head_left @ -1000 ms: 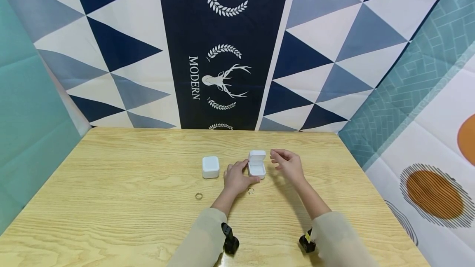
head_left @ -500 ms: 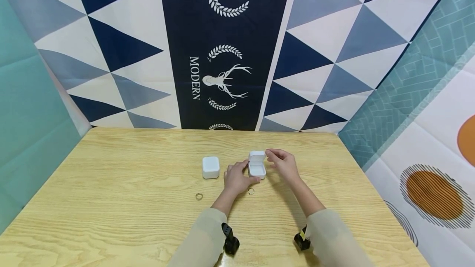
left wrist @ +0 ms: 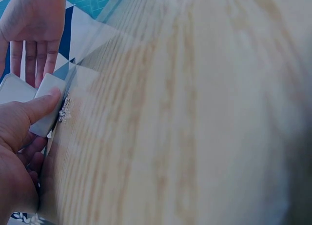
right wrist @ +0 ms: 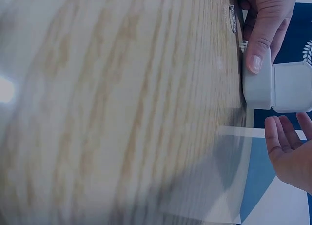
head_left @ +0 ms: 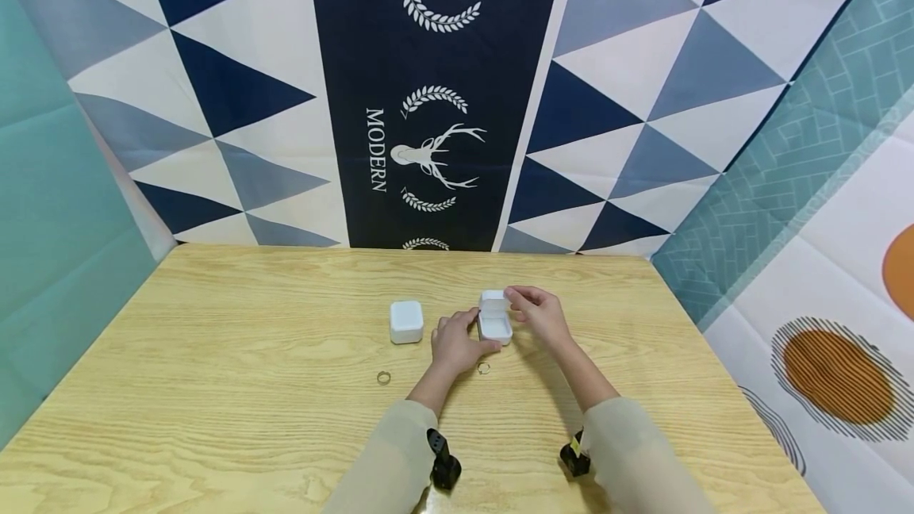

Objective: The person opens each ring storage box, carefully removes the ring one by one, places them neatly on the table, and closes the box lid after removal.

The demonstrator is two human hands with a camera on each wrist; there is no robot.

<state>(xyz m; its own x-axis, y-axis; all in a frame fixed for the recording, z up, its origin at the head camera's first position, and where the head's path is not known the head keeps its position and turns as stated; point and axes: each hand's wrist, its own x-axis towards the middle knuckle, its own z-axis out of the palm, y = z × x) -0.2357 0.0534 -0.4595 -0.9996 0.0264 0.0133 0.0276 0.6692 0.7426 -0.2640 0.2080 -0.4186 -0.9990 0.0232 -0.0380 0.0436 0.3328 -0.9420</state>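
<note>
A small white ring box (head_left: 495,329) stands on the table with its lid (right wrist: 293,86) raised. My left hand (head_left: 453,347) grips its base, the thumb along the front and the other fingers round the left and back. At the lid's right side is my right hand (head_left: 539,313), fingers loosely bent with nothing held; whether the fingertips touch the lid I cannot tell. In front of the box lies a ring (head_left: 483,368), which shows a stone setting in the left wrist view. Farther left a plain-looking ring (head_left: 383,377) lies on the wood.
Left of my left hand stands a second white box (head_left: 406,322), closed. The wooden table (head_left: 250,324) meets a patterned cloth (head_left: 421,141) behind. Teal cloth (head_left: 64,220) hangs on the left side.
My right hand has moved left, from beside the ring box up to its raised lid. The left hand, both boxes and both rings stay in place.
</note>
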